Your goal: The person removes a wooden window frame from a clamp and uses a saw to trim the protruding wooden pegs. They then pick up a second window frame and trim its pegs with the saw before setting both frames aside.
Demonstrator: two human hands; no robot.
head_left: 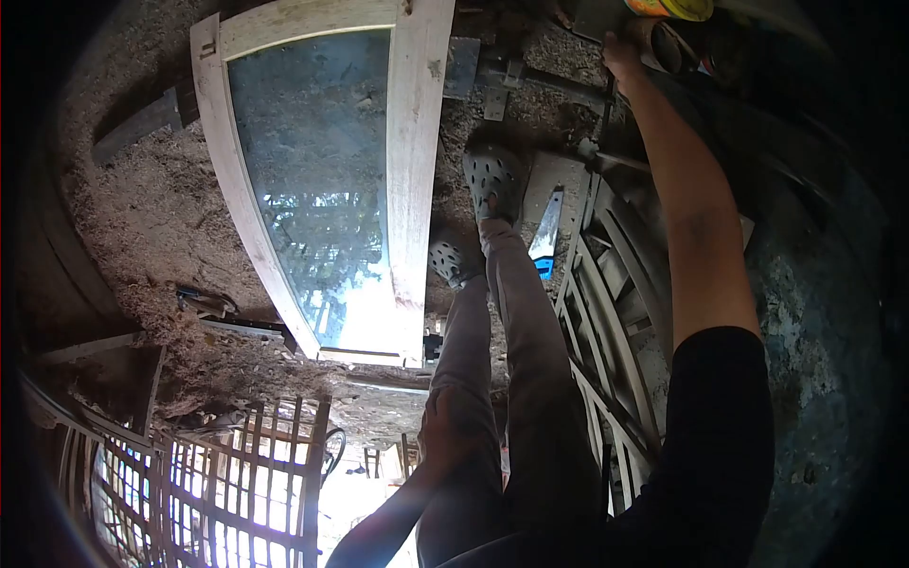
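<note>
My right hand [622, 64] is stretched out to the upper right, beside an open-ended rusty can [666, 45]. Its fingers look closed around something dark and thin, too shadowed to name. Resting on my left leg near the knee, my left hand [437, 428] appears to lie flat with nothing in it. In front of my feet, to the left, is a pale wooden frame [414, 180] with a glass pane [317, 161] that reflects trees and sky. A handsaw [547, 232] with a blue handle lies right of my grey clogs [492, 180].
A slatted wooden piece [606, 312] leans along my right side. A yellow container [677, 8] stands at the top right. Dark tools [206, 301] lie on the shavings-covered floor [170, 213] at left. Behind is a barred wooden gate [241, 473], with bright light coming through.
</note>
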